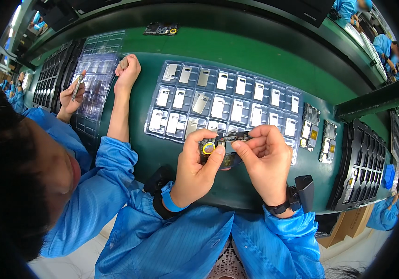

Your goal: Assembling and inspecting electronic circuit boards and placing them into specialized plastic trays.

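Observation:
My left hand [194, 160] grips a small dark circuit board [229, 161] between thumb and fingers, in front of my chest. A yellow ring shows on the board beside my left thumb. My right hand [271, 153] is closed in a pinch on a slim dark tool [231, 138], perhaps tweezers, that lies across the board's upper edge. Its tip is hard to make out. Just beyond both hands is a clear plastic tray [161, 136], its pockets holding several flat silvery metal pieces [218, 106]. My hands cover part of the tray's near edge.
Two circuit boards [309, 126] lie right of the tray, near a black slotted tray [360, 167]. Another board [161, 29] sits at the back. At my left, a co-worker's fist [128, 70] rests on the table; their other hand holds a slim metal tool [77, 87] near clear trays [98, 63].

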The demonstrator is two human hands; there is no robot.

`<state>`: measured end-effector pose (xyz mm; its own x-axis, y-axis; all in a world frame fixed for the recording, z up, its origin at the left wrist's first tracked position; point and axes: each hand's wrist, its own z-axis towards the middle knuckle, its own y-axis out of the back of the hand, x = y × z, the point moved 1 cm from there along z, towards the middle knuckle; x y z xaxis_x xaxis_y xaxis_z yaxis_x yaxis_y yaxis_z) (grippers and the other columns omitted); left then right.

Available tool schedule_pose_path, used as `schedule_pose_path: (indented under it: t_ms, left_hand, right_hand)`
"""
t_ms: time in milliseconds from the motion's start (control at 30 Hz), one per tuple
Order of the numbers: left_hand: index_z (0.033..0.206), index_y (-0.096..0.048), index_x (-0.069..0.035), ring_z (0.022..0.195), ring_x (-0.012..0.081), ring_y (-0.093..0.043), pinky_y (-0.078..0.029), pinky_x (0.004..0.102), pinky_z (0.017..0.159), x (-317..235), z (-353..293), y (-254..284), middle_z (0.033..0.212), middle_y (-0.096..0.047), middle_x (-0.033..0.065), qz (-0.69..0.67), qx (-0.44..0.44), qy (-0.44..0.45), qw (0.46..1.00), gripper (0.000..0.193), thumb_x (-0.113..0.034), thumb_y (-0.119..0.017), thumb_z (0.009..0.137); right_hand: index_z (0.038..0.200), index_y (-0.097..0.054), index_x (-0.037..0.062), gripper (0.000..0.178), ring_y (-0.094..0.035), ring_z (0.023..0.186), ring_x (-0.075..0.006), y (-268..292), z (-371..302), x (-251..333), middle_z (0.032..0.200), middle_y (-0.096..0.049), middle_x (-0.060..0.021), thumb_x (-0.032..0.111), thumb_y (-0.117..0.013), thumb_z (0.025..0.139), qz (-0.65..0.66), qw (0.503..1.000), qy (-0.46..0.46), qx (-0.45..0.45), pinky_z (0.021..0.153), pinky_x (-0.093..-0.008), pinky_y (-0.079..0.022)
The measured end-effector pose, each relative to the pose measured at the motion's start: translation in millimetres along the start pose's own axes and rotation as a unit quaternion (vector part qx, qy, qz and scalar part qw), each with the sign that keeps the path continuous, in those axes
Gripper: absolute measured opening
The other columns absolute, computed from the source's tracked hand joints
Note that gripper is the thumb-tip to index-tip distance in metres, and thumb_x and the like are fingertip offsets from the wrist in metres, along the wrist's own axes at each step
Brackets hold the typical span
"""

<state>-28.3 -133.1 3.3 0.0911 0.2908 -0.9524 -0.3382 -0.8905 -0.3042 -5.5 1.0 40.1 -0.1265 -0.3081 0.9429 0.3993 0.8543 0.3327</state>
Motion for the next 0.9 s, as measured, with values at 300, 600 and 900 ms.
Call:
schedule_pose_path:
  t_ms: [300, 600, 900]
  left_hand:
    - [0.11, -0.034, -0.003, 0.078, 0.0142, -0.059, -0.055, 0.0281, 0.063, -5, 1, -2, 0.094, -0.054, 0.0116, -0.032, -0.011, 0.029, 0.999, 0.027, -0.005, -0.049, 0.087]
    - [0.11, -0.032, -0.005, 0.08, 0.0161, -0.06, -0.056, 0.0309, 0.063, -10, 4, -1, 0.097, -0.052, 0.0115, -0.04, 0.006, 0.078, 0.996, 0.027, -0.006, -0.048, 0.088]
    - [0.111, -0.031, -0.01, 0.082, 0.0179, -0.061, -0.057, 0.0336, 0.06, -8, 12, -1, 0.1, -0.054, 0.0111, -0.038, 0.007, 0.132, 0.991, 0.026, -0.011, -0.045, 0.09]
  right_hand:
    - [0.084, -0.054, 0.0006, 0.03, -0.051, 0.056, -0.0136, 4, 0, -3, 0.074, -0.049, -0.006, 0.006, -0.075, 0.063, -0.117, 0.986, 0.115, -0.03, 0.049, -0.0244, -0.043]
    - [0.103, -0.047, 0.0018, 0.038, -0.05, 0.071, -0.007, 11, 7, -10, 0.09, -0.054, -0.0064, 0.01, -0.07, 0.073, 0.197, 0.976, -0.087, 0.033, 0.059, -0.0202, -0.041]
    - [0.092, -0.053, 0.0034, 0.028, -0.048, 0.063, -0.0039, 9, 19, -24, 0.072, -0.054, 0.0011, 0.009, -0.071, 0.072, 0.196, 0.972, -0.11, 0.062, 0.052, -0.0181, -0.039]
